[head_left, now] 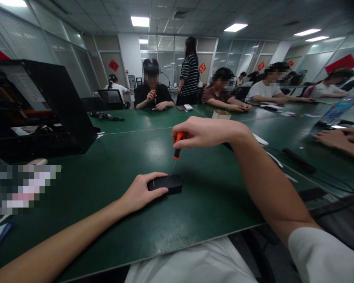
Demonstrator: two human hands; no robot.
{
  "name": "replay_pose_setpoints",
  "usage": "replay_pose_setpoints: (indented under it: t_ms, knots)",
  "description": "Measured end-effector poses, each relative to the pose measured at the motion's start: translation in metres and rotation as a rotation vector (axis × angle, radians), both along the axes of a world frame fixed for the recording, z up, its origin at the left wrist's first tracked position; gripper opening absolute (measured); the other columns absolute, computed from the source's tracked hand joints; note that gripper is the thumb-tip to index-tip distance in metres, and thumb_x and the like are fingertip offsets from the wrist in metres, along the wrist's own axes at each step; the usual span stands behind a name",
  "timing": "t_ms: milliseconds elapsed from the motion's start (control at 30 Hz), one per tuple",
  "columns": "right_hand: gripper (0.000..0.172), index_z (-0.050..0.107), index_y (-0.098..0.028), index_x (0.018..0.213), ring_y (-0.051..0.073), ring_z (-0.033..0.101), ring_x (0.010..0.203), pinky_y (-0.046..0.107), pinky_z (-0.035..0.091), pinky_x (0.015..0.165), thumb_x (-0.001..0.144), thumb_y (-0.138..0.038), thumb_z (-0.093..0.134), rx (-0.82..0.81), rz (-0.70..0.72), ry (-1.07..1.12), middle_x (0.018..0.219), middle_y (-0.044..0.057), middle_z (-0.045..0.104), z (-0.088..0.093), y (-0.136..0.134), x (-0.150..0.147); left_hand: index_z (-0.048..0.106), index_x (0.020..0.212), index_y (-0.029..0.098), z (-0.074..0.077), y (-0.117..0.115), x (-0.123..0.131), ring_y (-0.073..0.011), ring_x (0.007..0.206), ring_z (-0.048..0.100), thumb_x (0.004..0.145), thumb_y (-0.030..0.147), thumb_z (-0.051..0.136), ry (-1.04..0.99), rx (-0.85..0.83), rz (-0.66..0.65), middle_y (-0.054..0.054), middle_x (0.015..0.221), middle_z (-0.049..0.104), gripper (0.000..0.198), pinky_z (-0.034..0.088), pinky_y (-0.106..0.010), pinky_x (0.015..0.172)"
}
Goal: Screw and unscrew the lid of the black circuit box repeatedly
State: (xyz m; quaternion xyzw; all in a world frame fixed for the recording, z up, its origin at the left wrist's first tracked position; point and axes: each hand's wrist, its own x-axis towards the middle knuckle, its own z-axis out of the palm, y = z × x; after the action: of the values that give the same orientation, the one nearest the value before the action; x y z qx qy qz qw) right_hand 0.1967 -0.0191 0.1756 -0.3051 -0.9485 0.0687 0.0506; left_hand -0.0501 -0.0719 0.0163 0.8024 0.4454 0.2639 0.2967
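Note:
A small flat black box (168,183) lies on the green table (112,173) in front of me. My left hand (141,190) grips its left end, thumb along the top and fingers wrapped at the near side. My right hand (204,132) is closed round the orange handle of a small screwdriver (177,149), held upright, its thin shaft pointing down with the tip at the box's top face.
A large black open case (41,106) stands at the left. Several people sit along the table's far side and one stands behind them. Another person's hands (340,139) rest at the right beside a water bottle (337,110). A black bar (299,160) and cables lie to the right.

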Motion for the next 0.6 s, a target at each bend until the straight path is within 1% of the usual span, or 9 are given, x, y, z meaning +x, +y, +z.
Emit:
replay_pose_setpoints:
  t_ms: [367,500,600]
  knots:
    - [0.037,0.069,-0.015,0.101,0.014,0.061,0.074,0.025,0.039,0.064,0.094,-0.049,0.056,0.054,-0.012,0.002,0.090,0.006,0.071,-0.0028,0.0052,0.0026,0.070,0.125,0.021,0.0004,-0.0005,-0.0003,-0.0263,0.103,0.071,0.085,0.043,0.072,0.009,0.007,0.006,-0.005,0.116,0.076,0.046,0.052,-0.034,0.093]
    - [0.035,0.069,-0.016,0.100,0.014,0.060,0.072,0.025,0.039,0.063,0.094,-0.048,0.056,0.043,-0.019,-0.004,0.088,0.005,0.071,-0.0024,0.0050,0.0039,0.070,0.125,0.021,0.0000,-0.0007,-0.0006,-0.0260,0.102,0.071,0.085,0.043,0.072,0.003,0.004,0.000,-0.005,0.116,0.076,0.046,0.052,-0.034,0.093]
    - [0.034,0.069,-0.017,0.100,0.015,0.060,0.074,0.025,0.040,0.064,0.094,-0.047,0.057,0.030,-0.012,-0.009,0.090,0.005,0.071,-0.0020,0.0044,0.0029,0.070,0.125,0.021,-0.0006,-0.0005,-0.0009,-0.0255,0.101,0.071,0.085,0.043,0.072,0.006,0.002,0.000,-0.004,0.116,0.076,0.045,0.052,-0.033,0.093]
